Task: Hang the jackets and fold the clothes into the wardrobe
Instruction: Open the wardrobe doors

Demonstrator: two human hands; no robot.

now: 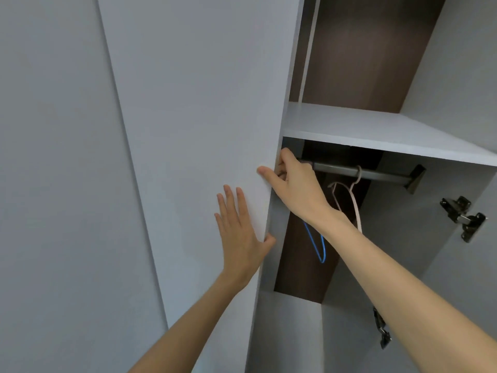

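Up close, the wardrobe (443, 278) fills the view, one compartment standing open and a pale grey door (193, 103) just left of the opening. The left hand (239, 232) lies flat on the door's front near its right edge, fingers straight and pointing up, thumb hooked round that edge. Above it, the right hand (295, 184) grips the same edge, thumb on the front and fingers curled behind. The hands are apart, one just above the other. Inside, under the white shelf (363, 130), a grey rail (376, 175) carries a pale hanger (356, 208). A blue hanger (318, 249) shows partly behind the right forearm. A metal hinge (464, 218) sits on the right inner wall.
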